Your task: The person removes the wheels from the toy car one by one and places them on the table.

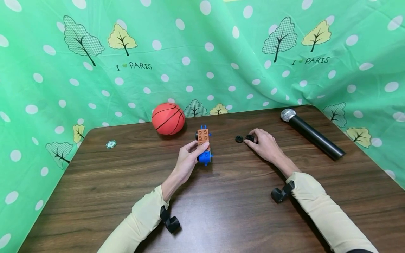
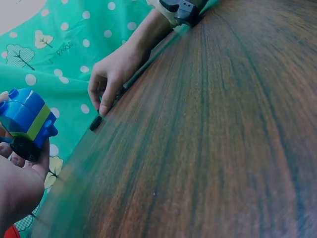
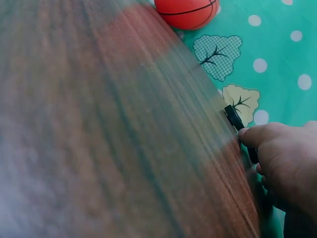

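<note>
My left hand (image 1: 186, 160) grips a toy vehicle of orange and blue building blocks (image 1: 204, 134), held over the middle of the table with the thumb across its top. Black wheels show along its left side, and blue pegs stick out bare on its right. The left wrist view shows its blue end (image 2: 28, 111) with a yellow-green stripe and a black wheel (image 2: 25, 148). Further right, my right hand (image 1: 265, 146) pinches a small black wheel (image 1: 250, 137) at the tabletop, fingers partly covering it. A second black wheel (image 1: 239, 139) lies just left of the fingertips.
A red basketball (image 1: 168, 118) sits at the table's back edge, behind the toy. To the right lies a black microphone (image 1: 311, 133) with a silver head. A green-and-white poker chip (image 1: 111, 144) rests at the left. A green patterned cloth (image 1: 221, 63) hangs behind the wooden table (image 1: 227, 211).
</note>
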`<control>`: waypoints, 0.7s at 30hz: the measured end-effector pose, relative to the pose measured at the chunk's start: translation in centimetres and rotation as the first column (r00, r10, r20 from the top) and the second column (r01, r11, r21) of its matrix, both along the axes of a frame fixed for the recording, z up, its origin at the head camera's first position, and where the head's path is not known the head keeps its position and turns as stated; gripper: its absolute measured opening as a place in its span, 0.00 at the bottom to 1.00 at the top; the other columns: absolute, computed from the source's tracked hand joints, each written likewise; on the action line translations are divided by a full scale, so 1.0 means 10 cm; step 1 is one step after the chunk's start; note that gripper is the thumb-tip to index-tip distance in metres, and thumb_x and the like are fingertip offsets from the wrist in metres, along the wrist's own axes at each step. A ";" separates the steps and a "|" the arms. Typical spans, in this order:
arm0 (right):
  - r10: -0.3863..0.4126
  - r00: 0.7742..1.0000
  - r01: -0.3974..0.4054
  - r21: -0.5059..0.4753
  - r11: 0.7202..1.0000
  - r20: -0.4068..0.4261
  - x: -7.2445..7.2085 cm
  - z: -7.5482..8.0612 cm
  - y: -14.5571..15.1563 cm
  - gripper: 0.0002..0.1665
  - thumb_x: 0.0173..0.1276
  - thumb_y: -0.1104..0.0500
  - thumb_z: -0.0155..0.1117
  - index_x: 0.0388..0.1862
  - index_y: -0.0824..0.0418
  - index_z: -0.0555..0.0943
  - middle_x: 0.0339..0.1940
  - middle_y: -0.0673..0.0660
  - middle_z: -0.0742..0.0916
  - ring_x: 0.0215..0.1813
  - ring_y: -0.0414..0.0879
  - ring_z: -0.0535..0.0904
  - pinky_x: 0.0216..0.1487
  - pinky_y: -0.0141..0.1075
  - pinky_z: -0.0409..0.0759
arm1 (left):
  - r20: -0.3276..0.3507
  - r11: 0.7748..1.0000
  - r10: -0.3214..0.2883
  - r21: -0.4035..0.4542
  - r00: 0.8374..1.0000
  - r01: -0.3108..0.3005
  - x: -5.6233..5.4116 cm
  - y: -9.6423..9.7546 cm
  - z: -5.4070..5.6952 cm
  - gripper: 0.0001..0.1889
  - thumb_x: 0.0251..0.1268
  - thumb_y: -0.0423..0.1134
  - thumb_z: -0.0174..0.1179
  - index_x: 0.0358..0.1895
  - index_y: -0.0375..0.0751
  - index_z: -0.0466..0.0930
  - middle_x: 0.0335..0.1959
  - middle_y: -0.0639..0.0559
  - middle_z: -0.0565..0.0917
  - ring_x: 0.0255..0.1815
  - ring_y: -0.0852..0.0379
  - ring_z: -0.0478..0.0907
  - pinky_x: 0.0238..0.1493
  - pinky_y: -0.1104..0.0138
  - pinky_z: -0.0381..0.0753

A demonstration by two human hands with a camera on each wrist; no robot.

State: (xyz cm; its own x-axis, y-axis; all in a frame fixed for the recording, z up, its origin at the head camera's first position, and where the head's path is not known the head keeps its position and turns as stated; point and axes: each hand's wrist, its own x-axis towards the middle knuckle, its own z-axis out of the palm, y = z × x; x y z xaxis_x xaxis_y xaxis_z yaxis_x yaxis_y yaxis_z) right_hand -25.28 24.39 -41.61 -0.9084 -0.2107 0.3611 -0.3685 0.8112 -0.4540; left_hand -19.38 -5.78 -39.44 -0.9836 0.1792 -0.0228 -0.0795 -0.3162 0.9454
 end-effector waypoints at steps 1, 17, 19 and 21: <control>-0.001 1.000 0.001 0.004 1.000 0.004 0.00 0.00 0.00 0.18 0.73 0.56 0.70 0.50 0.71 0.80 0.31 0.59 0.79 0.34 0.54 0.75 0.37 0.49 0.73 | -0.001 1.000 -0.002 -0.002 1.000 0.002 0.00 0.00 0.00 0.18 0.73 0.38 0.63 0.58 0.30 0.78 0.46 0.46 0.84 0.44 0.58 0.82 0.43 0.70 0.82; 0.014 1.000 -0.014 0.012 1.000 0.027 0.03 0.03 0.00 0.20 0.74 0.55 0.70 0.53 0.71 0.80 0.33 0.60 0.79 0.36 0.54 0.75 0.39 0.49 0.74 | 0.002 1.000 -0.020 -0.004 1.000 0.020 0.02 -0.02 -0.01 0.20 0.73 0.39 0.63 0.60 0.29 0.78 0.47 0.45 0.84 0.46 0.56 0.82 0.46 0.68 0.82; 0.020 0.999 -0.020 0.000 1.000 0.032 0.04 0.05 0.01 0.21 0.74 0.55 0.69 0.53 0.71 0.80 0.33 0.60 0.79 0.36 0.54 0.75 0.39 0.49 0.73 | 0.005 1.000 -0.018 -0.006 1.000 0.018 0.02 -0.02 -0.01 0.20 0.73 0.39 0.63 0.60 0.29 0.77 0.48 0.45 0.84 0.46 0.56 0.82 0.47 0.68 0.82; 0.022 0.999 -0.021 -0.015 1.000 0.033 0.05 0.07 0.02 0.21 0.75 0.54 0.68 0.54 0.71 0.79 0.33 0.59 0.79 0.35 0.53 0.75 0.39 0.48 0.73 | 0.005 1.000 -0.020 -0.012 1.000 0.020 0.02 -0.02 -0.01 0.20 0.73 0.39 0.63 0.60 0.29 0.78 0.48 0.44 0.84 0.46 0.56 0.82 0.47 0.68 0.82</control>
